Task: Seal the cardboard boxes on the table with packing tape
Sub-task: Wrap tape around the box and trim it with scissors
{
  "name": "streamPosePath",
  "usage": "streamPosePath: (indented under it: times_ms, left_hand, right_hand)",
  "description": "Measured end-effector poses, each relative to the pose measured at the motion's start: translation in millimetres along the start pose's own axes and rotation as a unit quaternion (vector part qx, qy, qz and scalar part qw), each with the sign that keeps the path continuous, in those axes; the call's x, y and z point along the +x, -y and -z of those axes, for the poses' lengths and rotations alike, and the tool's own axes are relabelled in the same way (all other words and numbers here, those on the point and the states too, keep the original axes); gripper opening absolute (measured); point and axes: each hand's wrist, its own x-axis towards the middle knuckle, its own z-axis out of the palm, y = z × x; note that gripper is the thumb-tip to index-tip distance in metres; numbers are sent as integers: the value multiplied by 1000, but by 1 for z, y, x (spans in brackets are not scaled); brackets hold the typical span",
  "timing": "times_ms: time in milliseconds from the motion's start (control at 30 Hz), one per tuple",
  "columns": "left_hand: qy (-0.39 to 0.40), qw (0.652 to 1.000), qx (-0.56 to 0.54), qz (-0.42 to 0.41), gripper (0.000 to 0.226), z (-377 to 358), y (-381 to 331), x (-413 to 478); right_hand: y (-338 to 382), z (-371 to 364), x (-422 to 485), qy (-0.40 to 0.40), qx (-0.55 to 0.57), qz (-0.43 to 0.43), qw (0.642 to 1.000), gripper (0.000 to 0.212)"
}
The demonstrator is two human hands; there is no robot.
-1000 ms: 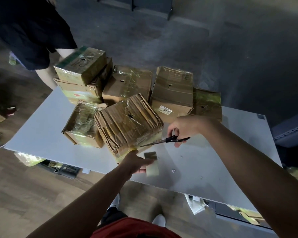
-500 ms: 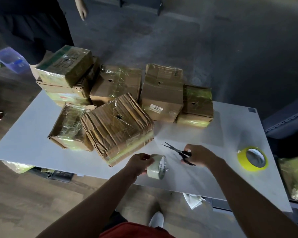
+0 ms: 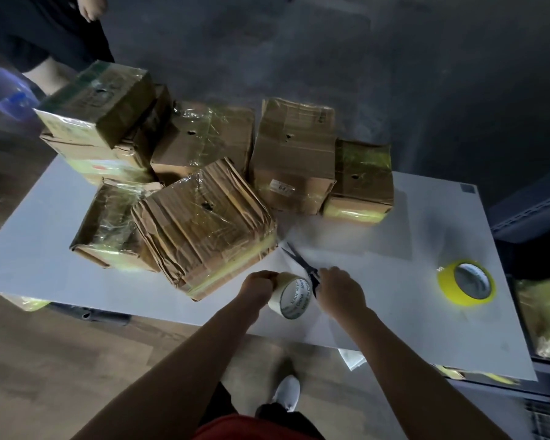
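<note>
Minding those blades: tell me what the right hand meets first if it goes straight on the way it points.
Probably the nearest box, at its right corner: the right hand and its scissors point there. Depth is unclear.

White table [image 3: 394, 325] bears taped cardboard boxes [image 3: 204, 227] and a yellow tape roll [image 3: 448, 289]

Creased cardboard boxes [image 3: 204, 227] under glossy clear tape; matt white table [image 3: 378, 312]; wood-look floor [image 3: 61, 360].

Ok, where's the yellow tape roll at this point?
Head view: the yellow tape roll lies on the white table toward its right edge, untouched, well to the right of the right hand that holds the scissors.
</note>
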Motion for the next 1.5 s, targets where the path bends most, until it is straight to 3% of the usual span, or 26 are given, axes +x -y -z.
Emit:
streamPosePath:
  times_ms: [133,267,367,433,467,567,633,733,867,1000,1167,1300,1333,1400,1467,1500]
  left_hand:
    - [-10,1000,-8,-6,35,2,0,1]
    - [-20,1000,-9,-11,33,8,3,-1]
    - [-28,995,74,-57,29,12,1,-7]
    - [-133,959,166,-188,23,19,-5,-13]
    - [-154,923,239,-260,22,21,-6,-19]
    - [-118,840,408,-337,25,25,-6,-51]
    - [-155,814,384,-409,24,34,-14,-70]
    - [-204,725,385,-534,19,59,-32,-81]
    - [-255,662,454,-539,13,87,-48,-69]
    - [-252,625,470,-570,18,95,-52,-52]
    - [-236,616,516,-547,48,93,-53,-41]
    - [-185,637,606,-440,64,87,-60,-45]
    - [-172,647,600,-437,65,89,-62,-46]
    - [-113,705,531,-457,56,98,-70,-52]
    - [-46,764,425,-484,29,114,-87,-61]
    - [-64,780,387,-488,18,124,-95,-61]
  right_hand:
    - [11,2,-1,0,75,31,997,26]
    - [15,9,1,59,112,44,991,10]
    - [22,11,3,58,101,34,993,22]
    - [26,12,7,39,75,12,996,28]
    - [28,12,9,35,66,-1,997,30]
    - [29,15,14,44,61,-16,997,31]
    - [31,20,16,59,67,-14,996,37]
    - [38,34,19,32,26,-28,999,46]
    - [59,62,23,-34,-13,-11,999,52]
    - [79,80,24,-57,16,18,998,50]
    - [95,95,18,-74,96,16,993,46]
    - [110,103,16,34,234,-33,971,38]
    - [114,103,15,54,235,-33,970,33]
    - [123,101,12,68,289,-41,954,24]
    - [129,98,10,70,365,-56,927,26]
    - [132,98,8,90,394,-49,913,34]
